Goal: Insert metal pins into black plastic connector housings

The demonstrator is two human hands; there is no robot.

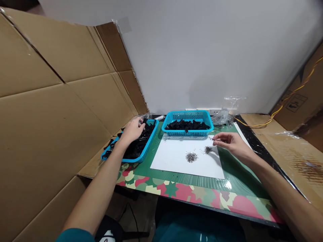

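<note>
My left hand (134, 129) reaches over the left blue basket (144, 155), which is heaped with black pieces (136, 144). Its fingers are curled together at the far end of the heap; what they pinch, if anything, blends with the dark pieces. On the right, my right hand (230, 144) is closed on thin tweezers (214, 139), their tip pointing left above the white sheet (169, 158). Below that tip lies a small pile of fine metal pins (208, 150). A larger pile of small metal pins (191, 157) sits near the sheet's middle.
A second blue basket (187, 133) with black pieces stands at the back of the green table mat (242, 178). Clear plastic bags (223, 117) lie beside it near a wall socket. Cardboard walls (63, 117) flank the left; yellow-red wires (277, 109) hang at right.
</note>
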